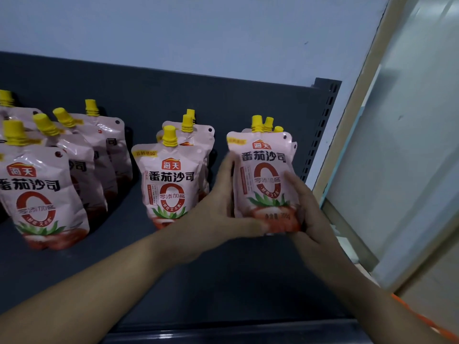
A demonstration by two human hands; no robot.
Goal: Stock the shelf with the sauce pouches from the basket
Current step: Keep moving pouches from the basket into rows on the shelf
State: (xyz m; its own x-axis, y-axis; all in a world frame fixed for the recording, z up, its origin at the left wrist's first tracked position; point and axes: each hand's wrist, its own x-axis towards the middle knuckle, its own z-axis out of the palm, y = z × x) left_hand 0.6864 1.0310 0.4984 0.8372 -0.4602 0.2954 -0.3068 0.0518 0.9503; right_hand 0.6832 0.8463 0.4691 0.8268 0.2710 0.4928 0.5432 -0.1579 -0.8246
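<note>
Pink tomato-sauce pouches with yellow caps stand in rows on a dark grey shelf [223, 276]. At the right end a front pouch [264, 180] stands upright with more pouches behind it. My left hand [218, 209] clasps its left side and bottom edge, and my right hand [304, 207] presses its right side. A middle row [169, 184] and a left group [39, 194] stand apart from my hands. The basket is not in view.
The shelf's perforated right upright [323, 130] stands just behind the held pouch. A pale wall or door panel [402, 145] runs along the right. The shelf's front lip [236, 331] crosses the bottom under my forearms.
</note>
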